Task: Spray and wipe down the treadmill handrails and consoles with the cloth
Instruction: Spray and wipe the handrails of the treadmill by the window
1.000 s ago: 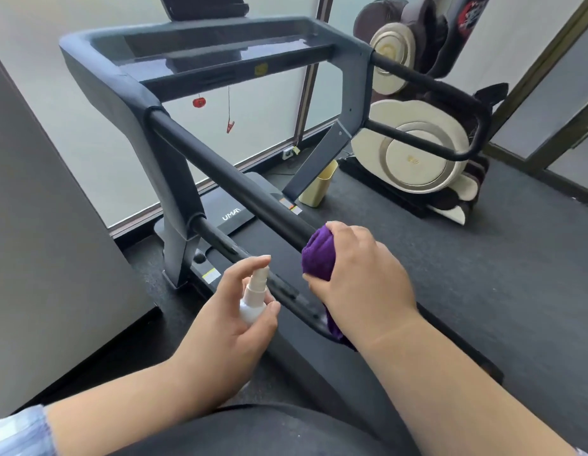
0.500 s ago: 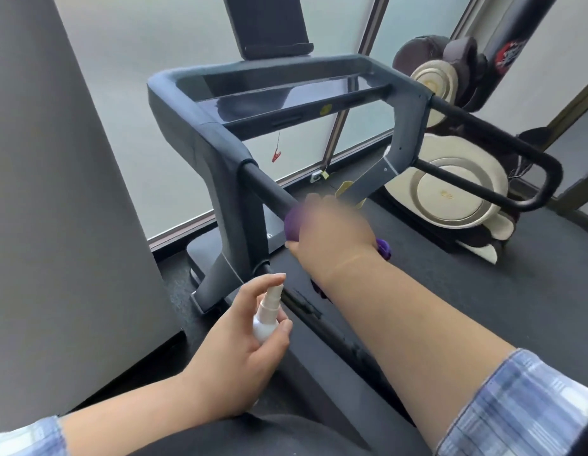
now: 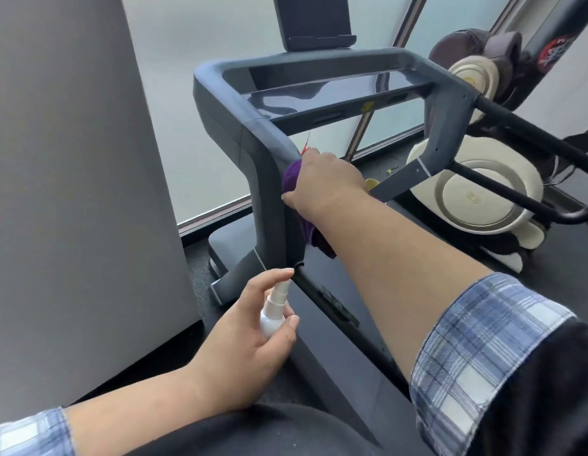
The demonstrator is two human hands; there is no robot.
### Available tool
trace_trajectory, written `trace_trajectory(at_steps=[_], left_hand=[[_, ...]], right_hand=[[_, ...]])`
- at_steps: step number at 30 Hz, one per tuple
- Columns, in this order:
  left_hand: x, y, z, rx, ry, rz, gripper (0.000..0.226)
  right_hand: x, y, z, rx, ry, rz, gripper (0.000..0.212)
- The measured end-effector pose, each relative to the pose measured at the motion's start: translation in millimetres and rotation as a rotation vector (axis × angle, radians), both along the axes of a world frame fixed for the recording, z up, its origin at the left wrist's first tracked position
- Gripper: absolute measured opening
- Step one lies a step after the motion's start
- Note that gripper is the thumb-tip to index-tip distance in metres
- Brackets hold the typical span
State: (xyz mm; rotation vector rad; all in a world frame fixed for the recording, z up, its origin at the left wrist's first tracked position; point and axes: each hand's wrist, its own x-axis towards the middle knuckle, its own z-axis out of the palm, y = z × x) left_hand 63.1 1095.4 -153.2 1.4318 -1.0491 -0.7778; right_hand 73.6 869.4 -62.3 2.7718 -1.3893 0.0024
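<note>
Nearest, the left hand (image 3: 243, 340) grips a small white spray bottle (image 3: 273, 315), fingers curled round its body and the forefinger lying over the nozzle top, which points toward the treadmill (image 3: 253, 139) frame. Beyond those fingers the right hand (image 3: 322, 182) is clamped on a bunched purple cloth (image 3: 291, 176), wrapped with it round the top of the left handrail, right where the rail meets the grey upright; a tail of cloth hangs below the wrist. Wiping of this rail looks to be the step in hand, at its upper end. Farther past the fingers lies the glossy console (image 3: 319, 90), apparently not yet reached, and the right handrail (image 3: 532, 136) well off to the side. Next, I judge, the bottle must rise toward the console and the cloth follow up over the corner.
</note>
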Motion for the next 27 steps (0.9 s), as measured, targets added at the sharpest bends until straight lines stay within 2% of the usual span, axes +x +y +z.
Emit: trace_trajectory(at_steps=[7, 15, 18, 27], left_hand=[[-49, -1, 8, 0.005, -0.064, -0.093, 0.064], [-119, 9, 16, -0.007, -0.075, -0.109, 0.064], [-148, 13, 13, -0.015, -0.076, -0.117, 0.056], [-210, 35, 6, 0.005, -0.131, -0.123, 0.062]], right_hand=[[-61, 12, 13, 0.132, -0.011, -0.021, 0.057], [-190, 40, 10, 0.183, -0.061, -0.053, 0.051], [-235, 49, 8, 0.218, -0.067, -0.072, 0.052], [-332, 75, -5, 0.156, -0.199, -0.074, 0.065]])
